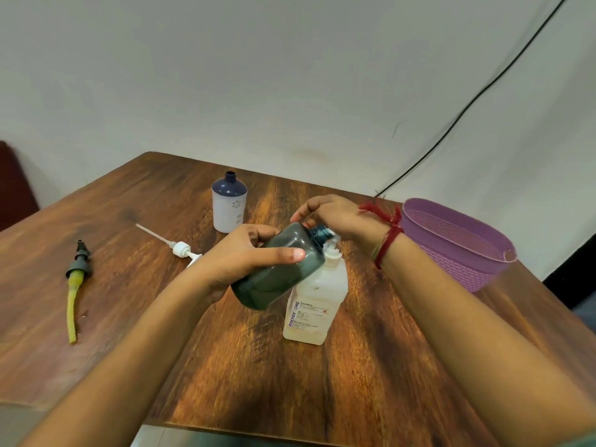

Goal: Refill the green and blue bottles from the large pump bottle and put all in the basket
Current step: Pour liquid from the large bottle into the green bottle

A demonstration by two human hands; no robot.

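- Centrally, the left hand (245, 256) grips the green bottle (280, 269) around its body, thumb laid along the side facing the camera, the other fingers wrapped behind.
- That green bottle is held off the table (290, 382) and tilted, base low toward the camera, uncapped neck pointing up and right to the pump head of the large pump bottle (317, 298).
- The large pump bottle stands upright on the table, white and translucent, its printed label toward the camera; the green bottle crosses in front of its shoulder.
- The right hand (335, 217) sits on top of the pump head with fingers curled down over it (the nozzle itself is mostly hidden under the hand, so the exact finger contact cannot be made out). A red thread (388, 233) is tied round that wrist.
- The blue bottle (229, 204) stands upright and uncapped farther back on the table, apart from both hands.
- A white pump (180, 248) with its dip tube lies flat between the blue bottle and the left forearm.
- A dark pump (75, 279) with a yellow-green tube lies well off to the left.
- The purple basket (458, 269) rests at the table's right edge, just beyond the right forearm.
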